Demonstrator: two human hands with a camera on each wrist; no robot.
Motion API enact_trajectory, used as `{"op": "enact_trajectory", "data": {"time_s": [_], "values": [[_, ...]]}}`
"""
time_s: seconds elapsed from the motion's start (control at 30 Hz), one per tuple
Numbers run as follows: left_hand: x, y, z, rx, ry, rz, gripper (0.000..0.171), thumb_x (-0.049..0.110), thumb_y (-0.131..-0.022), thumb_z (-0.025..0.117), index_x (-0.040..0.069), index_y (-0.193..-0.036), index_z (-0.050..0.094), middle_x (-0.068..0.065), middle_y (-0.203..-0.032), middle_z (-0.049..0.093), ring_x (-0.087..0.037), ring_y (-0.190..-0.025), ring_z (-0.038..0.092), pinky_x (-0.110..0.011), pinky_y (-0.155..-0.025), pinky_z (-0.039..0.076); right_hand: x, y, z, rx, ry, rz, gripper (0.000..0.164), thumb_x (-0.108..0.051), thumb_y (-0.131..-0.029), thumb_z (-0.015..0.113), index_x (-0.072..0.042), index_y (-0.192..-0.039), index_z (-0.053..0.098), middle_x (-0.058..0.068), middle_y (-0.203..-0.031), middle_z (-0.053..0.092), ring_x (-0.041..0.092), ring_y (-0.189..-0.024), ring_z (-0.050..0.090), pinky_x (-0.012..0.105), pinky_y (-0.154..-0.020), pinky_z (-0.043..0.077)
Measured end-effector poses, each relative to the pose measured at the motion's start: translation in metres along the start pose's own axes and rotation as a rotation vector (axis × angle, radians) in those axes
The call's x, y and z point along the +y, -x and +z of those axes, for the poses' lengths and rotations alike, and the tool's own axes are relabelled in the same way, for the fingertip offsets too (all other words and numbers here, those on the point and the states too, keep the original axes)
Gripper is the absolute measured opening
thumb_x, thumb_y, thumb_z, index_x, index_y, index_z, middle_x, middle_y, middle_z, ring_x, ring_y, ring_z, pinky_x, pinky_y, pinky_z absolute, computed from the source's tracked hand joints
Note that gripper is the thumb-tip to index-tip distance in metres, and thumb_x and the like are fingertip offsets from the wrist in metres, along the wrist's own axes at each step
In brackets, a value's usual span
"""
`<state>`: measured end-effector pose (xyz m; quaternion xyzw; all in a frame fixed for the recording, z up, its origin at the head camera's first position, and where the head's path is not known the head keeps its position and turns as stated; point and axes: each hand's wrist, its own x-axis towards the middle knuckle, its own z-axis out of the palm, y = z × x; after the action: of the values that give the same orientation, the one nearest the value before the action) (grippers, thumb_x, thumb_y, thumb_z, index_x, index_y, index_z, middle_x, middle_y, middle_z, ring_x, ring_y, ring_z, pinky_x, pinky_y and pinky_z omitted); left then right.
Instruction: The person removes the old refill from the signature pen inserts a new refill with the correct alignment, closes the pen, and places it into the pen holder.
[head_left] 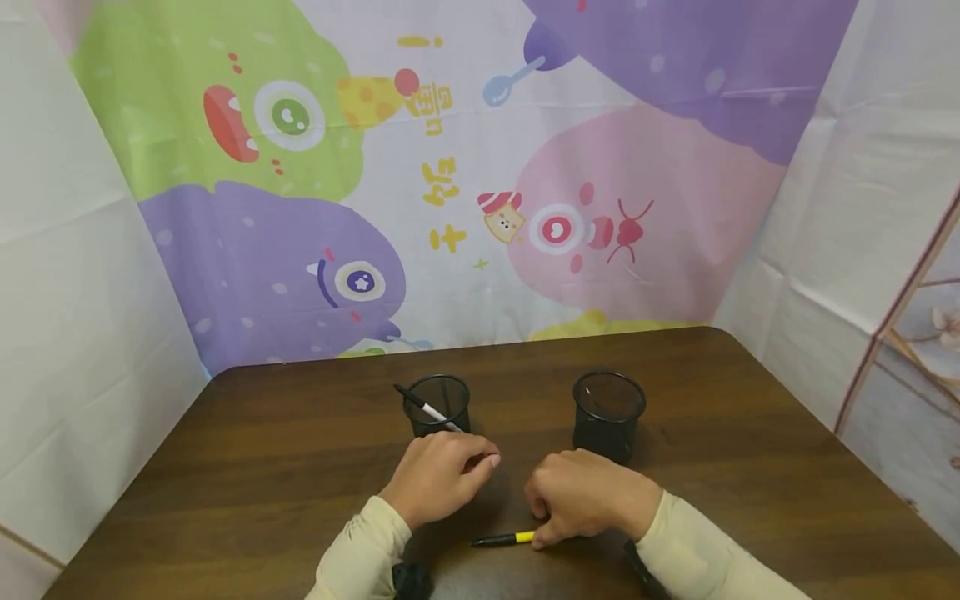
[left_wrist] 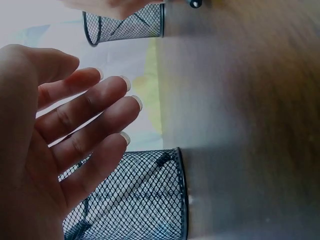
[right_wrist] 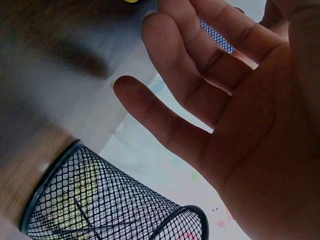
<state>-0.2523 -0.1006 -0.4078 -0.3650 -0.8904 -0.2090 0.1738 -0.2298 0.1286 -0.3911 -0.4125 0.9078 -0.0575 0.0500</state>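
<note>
A yellow-and-black pen lies low over the table in front of me, black end to the left. My right hand is at it, thumb across the yellow part and index finger curled down beside it. The far part of the pen is hidden under that hand. My left hand hovers in front of the left mesh pen cup, its loosely bent fingers holding nothing. A white pen with black ends leans inside this cup, overlapping the rim. Behind my right hand stands the other black mesh pen cup.
Both cups stand on a dark brown wooden table with rounded far corners. A cloth backdrop with cartoon monsters hangs behind it, and pale cloth hangs at the sides.
</note>
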Motion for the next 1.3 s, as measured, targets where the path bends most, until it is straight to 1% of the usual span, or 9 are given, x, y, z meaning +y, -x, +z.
{"op": "enact_trajectory", "data": {"time_s": [0.3, 0.57, 0.77, 1.07, 1.3], "values": [[0.000, 0.003, 0.001, -0.018, 0.000, -0.016, 0.013, 0.028, -0.097, 0.066, 0.023, -0.096, 0.077, 0.017, -0.084, 0.069, 0.004, -0.070, 0.059, -0.023, -0.058, 0.049, 0.001, -0.001, 0.003, 0.000, -0.012, -0.023, 0.028, -0.041, -0.078, 0.085, -0.027, -0.069, 0.062, -0.022, -0.067, 0.051, -0.001, -0.056, 0.047, 0.022, -0.052, 0.043], [-0.004, 0.004, 0.002, -0.020, 0.014, -0.026, 0.013, 0.028, -0.097, 0.066, 0.023, -0.096, 0.077, 0.018, -0.083, 0.068, 0.005, -0.068, 0.057, -0.024, -0.058, 0.049, 0.002, -0.003, 0.003, -0.023, -0.066, -0.019, 0.026, -0.036, -0.081, 0.084, -0.027, -0.070, 0.062, -0.021, -0.068, 0.051, -0.002, -0.056, 0.048, 0.021, -0.051, 0.043], [-0.007, 0.004, 0.001, -0.022, 0.021, -0.056, 0.015, 0.030, -0.098, 0.065, 0.023, -0.097, 0.078, 0.019, -0.084, 0.068, 0.004, -0.071, 0.059, -0.027, -0.061, 0.051, 0.003, -0.003, 0.003, -0.022, -0.087, -0.040, 0.024, -0.029, -0.083, 0.083, -0.027, -0.070, 0.063, -0.021, -0.070, 0.052, -0.003, -0.057, 0.049, 0.020, -0.052, 0.043], [-0.009, 0.001, 0.002, -0.016, 0.045, -0.072, 0.016, 0.031, -0.098, 0.064, 0.023, -0.099, 0.078, 0.018, -0.088, 0.070, 0.002, -0.075, 0.062, -0.031, -0.065, 0.053, 0.007, -0.003, 0.003, 0.001, -0.064, -0.060, 0.023, -0.026, -0.083, 0.081, -0.027, -0.069, 0.063, -0.020, -0.069, 0.051, -0.002, -0.058, 0.047, 0.020, -0.052, 0.042], [-0.013, 0.006, -0.001, -0.013, 0.071, -0.109, 0.018, 0.032, -0.100, 0.063, 0.022, -0.101, 0.079, 0.018, -0.093, 0.071, 0.001, -0.081, 0.064, -0.032, -0.069, 0.054, 0.011, -0.005, 0.004, 0.007, -0.074, -0.071, 0.023, -0.027, -0.086, 0.078, -0.027, -0.069, 0.062, -0.020, -0.069, 0.050, -0.002, -0.057, 0.046, 0.018, -0.051, 0.040]]}}
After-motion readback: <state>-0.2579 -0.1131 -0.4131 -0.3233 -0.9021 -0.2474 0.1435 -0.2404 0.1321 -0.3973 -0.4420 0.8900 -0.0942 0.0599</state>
